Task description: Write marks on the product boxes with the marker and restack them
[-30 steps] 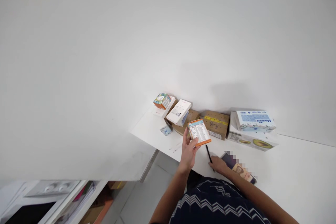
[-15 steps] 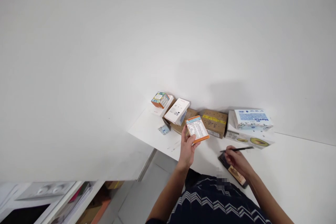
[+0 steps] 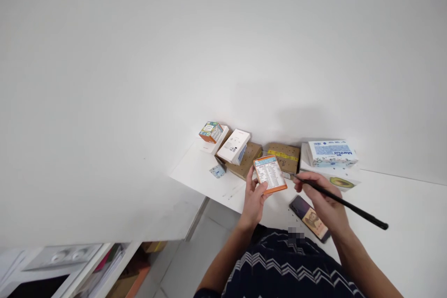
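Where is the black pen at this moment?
In the head view, the black pen is held in the right hand, above the white table, its tip near the orange-edged box in the left hand.

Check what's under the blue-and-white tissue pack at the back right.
The tissue pack lies on a white box with an avocado print, on the table. The box's top is mostly covered; its contents can't be seen.

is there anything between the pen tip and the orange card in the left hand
Nothing visible. The right hand holds the black pen with its tip just right of the orange card, which the left hand holds up above the table. The gap between them looks bare.
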Tool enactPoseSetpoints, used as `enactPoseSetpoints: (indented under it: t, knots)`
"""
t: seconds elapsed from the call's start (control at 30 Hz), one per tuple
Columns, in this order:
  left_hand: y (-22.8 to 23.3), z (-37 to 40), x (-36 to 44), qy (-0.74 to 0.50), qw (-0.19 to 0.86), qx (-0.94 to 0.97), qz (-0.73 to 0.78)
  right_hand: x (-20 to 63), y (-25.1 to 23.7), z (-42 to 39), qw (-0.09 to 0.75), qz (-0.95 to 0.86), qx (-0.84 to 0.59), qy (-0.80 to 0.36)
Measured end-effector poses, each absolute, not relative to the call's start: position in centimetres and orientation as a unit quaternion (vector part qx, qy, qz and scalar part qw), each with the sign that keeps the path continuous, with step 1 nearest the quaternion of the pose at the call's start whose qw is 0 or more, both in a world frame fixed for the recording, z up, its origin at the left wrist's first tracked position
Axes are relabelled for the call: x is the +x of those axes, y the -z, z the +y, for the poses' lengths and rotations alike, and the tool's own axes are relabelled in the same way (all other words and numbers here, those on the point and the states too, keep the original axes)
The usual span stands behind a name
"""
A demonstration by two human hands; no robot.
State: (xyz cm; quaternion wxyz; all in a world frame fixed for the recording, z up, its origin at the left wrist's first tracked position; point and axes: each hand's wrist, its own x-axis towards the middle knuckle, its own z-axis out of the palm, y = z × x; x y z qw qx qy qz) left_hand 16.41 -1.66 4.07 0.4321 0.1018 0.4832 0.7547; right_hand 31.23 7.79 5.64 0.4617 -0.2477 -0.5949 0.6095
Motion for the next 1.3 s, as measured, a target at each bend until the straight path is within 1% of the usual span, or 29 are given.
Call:
enactPoseSetpoints:
  t: [0.1, 0.2, 0.27, 0.43, 0.77, 1.03, 1.2, 1.3]
  knots:
    - [-4.2, -1.7, 17.1, -0.758, 0.441, 0.117, 0.466, 30.3, -6.1, 6.8, 0.451, -0.691, -0.232, -0.514]
    - [-4.4, -1.8, 17.7, -0.755, 0.449, 0.132, 0.459, 29.3, -6.0, 6.4, 0.476, -0.73, -0.217, -0.44]
    - [-4.3, -1.9, 17.9, -0.748, 0.449, 0.144, 0.467, 28.8, -5.6, 6.2, 0.484, -0.746, -0.2, -0.411]
    - [-3.8, -2.0, 17.9, -0.73, 0.424, 0.178, 0.505, 28.4, -4.9, 5.8, 0.467, -0.782, -0.194, -0.365]
    - [-4.1, -2.2, 17.8, -0.726, 0.418, 0.185, 0.514, 28.2, -5.2, 5.4, 0.463, -0.797, -0.198, -0.333]
    - [-4.0, -2.2, 17.8, -0.73, 0.409, 0.179, 0.518, 28.0, -5.5, 5.4, 0.442, -0.808, -0.208, -0.329]
    - [-3.7, -2.2, 17.7, -0.727, 0.409, 0.195, 0.515, 28.1, -5.2, 5.5, 0.434, -0.803, -0.211, -0.351]
    - [-3.3, -2.2, 17.6, -0.73, 0.402, 0.201, 0.515, 28.1, -4.7, 5.5, 0.442, -0.779, -0.204, -0.395]
